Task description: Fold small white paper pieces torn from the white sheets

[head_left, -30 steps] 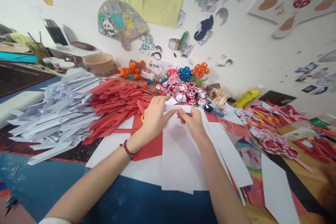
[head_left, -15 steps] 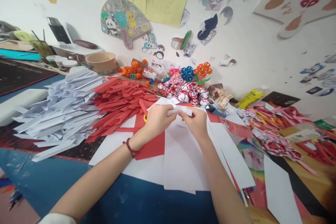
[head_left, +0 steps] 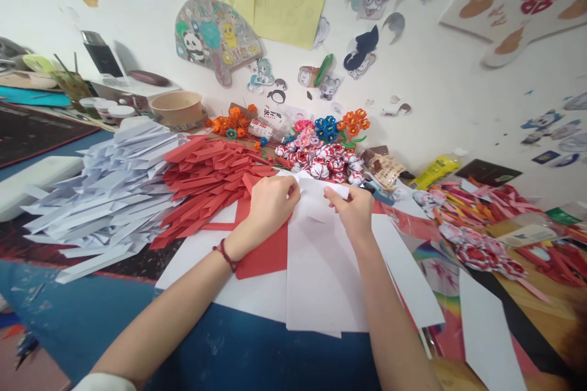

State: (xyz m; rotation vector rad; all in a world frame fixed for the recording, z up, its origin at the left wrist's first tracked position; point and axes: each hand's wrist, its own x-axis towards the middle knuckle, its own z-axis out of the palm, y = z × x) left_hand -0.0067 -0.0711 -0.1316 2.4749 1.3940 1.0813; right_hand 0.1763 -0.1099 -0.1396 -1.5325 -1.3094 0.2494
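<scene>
A small white paper piece point(head_left: 321, 190) is pinched in my right hand point(head_left: 355, 211), between thumb and fingers. My left hand point(head_left: 271, 204) is closed at the left end of that paper; whether its fingers grip it is hidden. Beneath both hands lie large white sheets point(head_left: 321, 275), with a red sheet point(head_left: 263, 253) beside them under my left wrist. Left of my hands are a pile of folded red strips point(head_left: 211, 183) and a pile of folded white strips point(head_left: 105, 195).
Behind my hands stand red-and-white paper flowers point(head_left: 328, 162), orange flowers point(head_left: 355, 122) and a tan bowl point(head_left: 177, 107). A yellow packet point(head_left: 435, 171) and more paper flowers point(head_left: 486, 250) lie at the right. A white case point(head_left: 41, 186) is at the far left.
My hands have moved apart, the left one slightly left and the right one slightly right. More of the white paper piece shows between them.
</scene>
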